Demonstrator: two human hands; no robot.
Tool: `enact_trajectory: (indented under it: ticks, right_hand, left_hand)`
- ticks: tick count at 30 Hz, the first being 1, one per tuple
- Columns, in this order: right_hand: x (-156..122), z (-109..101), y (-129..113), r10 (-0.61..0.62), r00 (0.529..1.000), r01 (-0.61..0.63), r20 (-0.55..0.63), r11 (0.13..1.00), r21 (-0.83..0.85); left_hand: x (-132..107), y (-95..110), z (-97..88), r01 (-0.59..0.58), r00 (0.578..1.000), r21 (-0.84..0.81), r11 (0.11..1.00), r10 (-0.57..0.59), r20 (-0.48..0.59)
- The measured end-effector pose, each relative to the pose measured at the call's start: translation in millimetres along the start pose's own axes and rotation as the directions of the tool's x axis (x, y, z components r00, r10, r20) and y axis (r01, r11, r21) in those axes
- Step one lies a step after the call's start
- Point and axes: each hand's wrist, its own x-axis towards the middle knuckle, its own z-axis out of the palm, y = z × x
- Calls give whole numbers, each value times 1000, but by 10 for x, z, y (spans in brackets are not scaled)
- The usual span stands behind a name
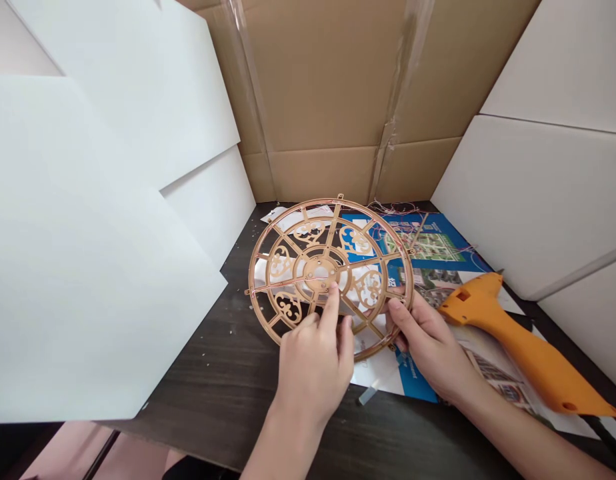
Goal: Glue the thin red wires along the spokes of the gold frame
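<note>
A round rose-gold openwork wheel (pixel 308 257) with ornate spokes and thin wires along its rim is held tilted above a dark table (pixel 228 380). My left hand (pixel 313 360) is under its near side, index finger stretched up to the hub, the other fingers curled at the lower rim. My right hand (pixel 425 340) grips the wheel's right rim, thumb on top and fingers behind.
An orange glue gun (pixel 518 347) lies at the right on printed blue leaflets (pixel 438 250). Fine red wires (pixel 398 210) trail behind the wheel. White foam boards (pixel 88 267) lean at the left and right, and a cardboard wall (pixel 333 100) closes the back.
</note>
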Motion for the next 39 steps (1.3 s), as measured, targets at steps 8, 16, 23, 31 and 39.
enact_trajectory:
  ticks: [8,16,23,31,39]
  right_hand:
    - [-13,-3,-26,-20,1000,20,10,1000,-8]
    - [-3,1,-14,-29,1000,29,8,999,-19]
    - [-9,-17,43,-35,999,35,4,999,-7]
    - [-3,-28,52,-31,999,31,10,999,-18]
    - [-10,-42,79,-19,1000,19,23,1000,-19]
  left_hand:
    - [-20,7,11,-46,998,-46,998,44,-39]
    - [89,-130,-160,-155,941,151,976,192,-278]
    - [331,-185,-250,-198,941,263,944,259,-220]
    - [437,-99,-244,-142,965,309,941,201,-167]
    - [476,-128,-215,-157,947,282,946,225,-229]
